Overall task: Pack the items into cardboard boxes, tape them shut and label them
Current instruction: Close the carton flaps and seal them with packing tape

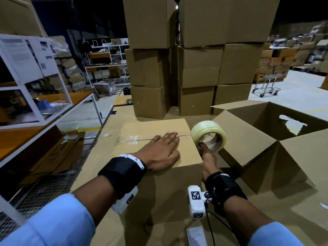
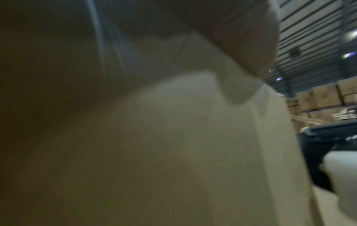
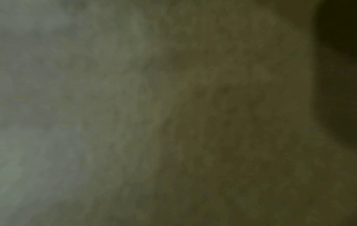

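Two hands work mid-frame: left hand lies flat on the closed box; right hand grips the tape roll. Slack could wrinkle tape off the seam.

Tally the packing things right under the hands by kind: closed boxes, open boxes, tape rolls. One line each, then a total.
Closed boxes: 1, the closed box under the flat left hand.
Open boxes: 1, the open box to its right.
Tape rolls: 1, the clear tape roll held by the right hand.
Total: 3
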### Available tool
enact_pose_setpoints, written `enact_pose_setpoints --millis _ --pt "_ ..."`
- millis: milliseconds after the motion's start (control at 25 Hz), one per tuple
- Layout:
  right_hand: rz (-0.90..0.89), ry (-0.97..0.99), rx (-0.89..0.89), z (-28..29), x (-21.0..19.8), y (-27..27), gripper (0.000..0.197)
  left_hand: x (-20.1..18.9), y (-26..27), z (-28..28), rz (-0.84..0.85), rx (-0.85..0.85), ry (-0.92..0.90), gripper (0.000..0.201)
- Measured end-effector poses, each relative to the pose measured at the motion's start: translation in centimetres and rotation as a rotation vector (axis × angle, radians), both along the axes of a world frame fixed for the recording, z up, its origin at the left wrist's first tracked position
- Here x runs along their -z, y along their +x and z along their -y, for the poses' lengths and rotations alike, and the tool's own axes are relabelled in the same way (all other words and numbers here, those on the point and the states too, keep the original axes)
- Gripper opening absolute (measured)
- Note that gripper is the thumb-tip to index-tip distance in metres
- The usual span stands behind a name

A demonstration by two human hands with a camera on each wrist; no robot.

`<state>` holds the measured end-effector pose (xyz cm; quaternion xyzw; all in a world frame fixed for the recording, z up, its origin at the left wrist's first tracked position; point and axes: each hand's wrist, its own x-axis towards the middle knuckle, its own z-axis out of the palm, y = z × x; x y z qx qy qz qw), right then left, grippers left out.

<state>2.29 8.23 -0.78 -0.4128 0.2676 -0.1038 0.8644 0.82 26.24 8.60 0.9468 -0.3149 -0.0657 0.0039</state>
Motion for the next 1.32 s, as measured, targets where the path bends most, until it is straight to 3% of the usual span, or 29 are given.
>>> enact_pose_setpoints --millis 280,400,560,1040,1320 --pt "-0.007 0.001 0.018 0.0 -0.1 0.3 0.04 0.7 0.1 4.5 -0.023 -0.078 -0.006 0.107" --pt "-0.004 0.003 -0.01 -0.2 -0.4 0.1 0.027 0.8 0.4 5.3 -0.019 -0.051 -0.035 0.102" --pt "0.019 0.096 0.001 -0.5 0.0 0.3 0.04 0.7 0.4 6.1 -0.034 -0.079 -0.043 0.1" --pt "0.073 0.156 -0.009 -0.6 2.4 -0.1 0.034 -1.1 0.7 6.7 -0.043 -0.056 0.104 0.094" --pt "0.158 0.257 -0.089 -3.2 4.8 0.6 0.03 -1.2 0.9 3.6 0.059 -0.035 0.154 0.096"
